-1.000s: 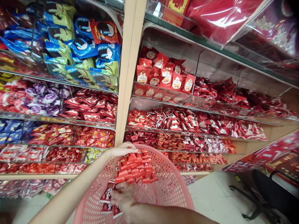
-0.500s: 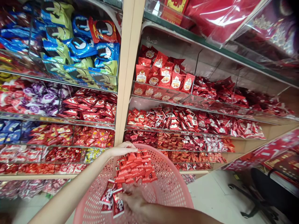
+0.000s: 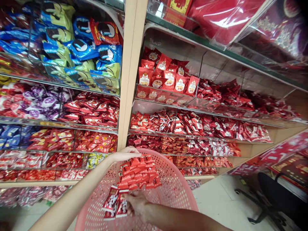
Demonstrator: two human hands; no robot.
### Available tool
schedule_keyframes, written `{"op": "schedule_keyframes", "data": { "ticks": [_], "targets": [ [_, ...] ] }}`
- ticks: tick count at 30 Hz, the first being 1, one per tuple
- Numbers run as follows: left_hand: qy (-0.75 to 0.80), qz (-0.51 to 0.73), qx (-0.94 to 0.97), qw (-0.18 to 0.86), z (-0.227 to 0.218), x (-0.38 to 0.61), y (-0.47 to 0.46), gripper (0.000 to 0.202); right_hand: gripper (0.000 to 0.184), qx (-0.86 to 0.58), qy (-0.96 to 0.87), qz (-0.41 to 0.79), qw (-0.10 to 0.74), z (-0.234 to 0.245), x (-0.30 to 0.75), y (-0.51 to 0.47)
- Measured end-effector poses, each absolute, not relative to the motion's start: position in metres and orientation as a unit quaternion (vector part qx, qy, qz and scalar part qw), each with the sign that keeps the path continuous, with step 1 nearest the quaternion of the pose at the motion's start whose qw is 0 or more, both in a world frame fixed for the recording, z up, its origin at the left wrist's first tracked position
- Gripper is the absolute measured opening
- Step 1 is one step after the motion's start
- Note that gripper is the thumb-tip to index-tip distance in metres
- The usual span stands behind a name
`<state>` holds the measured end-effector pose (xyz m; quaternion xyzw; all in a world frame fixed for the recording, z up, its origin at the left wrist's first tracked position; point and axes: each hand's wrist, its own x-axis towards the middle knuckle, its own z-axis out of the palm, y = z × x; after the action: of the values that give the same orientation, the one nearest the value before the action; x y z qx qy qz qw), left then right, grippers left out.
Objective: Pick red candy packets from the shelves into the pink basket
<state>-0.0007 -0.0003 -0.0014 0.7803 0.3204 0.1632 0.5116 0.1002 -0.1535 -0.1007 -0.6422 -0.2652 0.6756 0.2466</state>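
1. Since a second ago, I see the right hand has slid rightward off the dark red packets, uncovering the rightmost one; the left hand has stayed put.
2. Largest on my feed is the wooden shelving, spanning the far side, its rows filled with wrapped snacks.
3. A black chair stands at the right.
4. The pink basket is near me, before the shelving, well apart from the chair.
5. The left hand lies over the basket's far left rim, fingers stretched out; I cannot tell whether it grips.
6. The right hand is inside, fingers curled at the rightmost dark packet's edge; I cannot tell whether they pinch it.
7. Bright red packets are heaped at the basket's far side.
8. The dark red packets lie overlapping at its left, nearer than that heap.
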Motion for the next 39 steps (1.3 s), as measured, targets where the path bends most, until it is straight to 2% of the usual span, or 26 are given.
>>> {"op": "schedule_keyframes", "data": {
  "ticks": [5,18,24,27,31,35,39],
  "targets": [
    [0.319,0.165,0.779,0.513,-0.003,-0.001,0.001,0.040,0.022,-0.629,-0.241,0.700,0.238,-0.092,0.091,-0.152],
    [0.318,0.160,0.784,0.509,-0.010,-0.002,0.004,0.045,0.025,-0.648,-0.275,0.669,0.240,-0.098,0.091,-0.152],
    [0.320,0.158,0.773,0.524,-0.008,-0.002,0.002,0.044,0.025,-0.642,-0.377,0.627,0.229,-0.069,0.113,-0.143],
    [0.328,0.162,0.775,0.515,-0.008,-0.002,0.002,0.044,0.027,-0.619,-0.506,0.540,0.264,-0.030,0.139,-0.127],
    [0.329,0.170,0.781,0.503,-0.005,-0.001,0.001,0.042,0.032,-0.588,-0.705,0.248,0.310,0.037,0.184,-0.099],
    [0.326,0.163,0.778,0.512,0.000,-0.001,-0.002,0.043,0.036,-0.659,-0.686,0.026,0.308,0.087,0.230,-0.067],
    [0.325,0.160,0.789,0.496,0.000,-0.001,-0.001,0.045,0.034,-0.731,-0.631,-0.087,0.244,0.101,0.255,-0.040]
  ]
}}
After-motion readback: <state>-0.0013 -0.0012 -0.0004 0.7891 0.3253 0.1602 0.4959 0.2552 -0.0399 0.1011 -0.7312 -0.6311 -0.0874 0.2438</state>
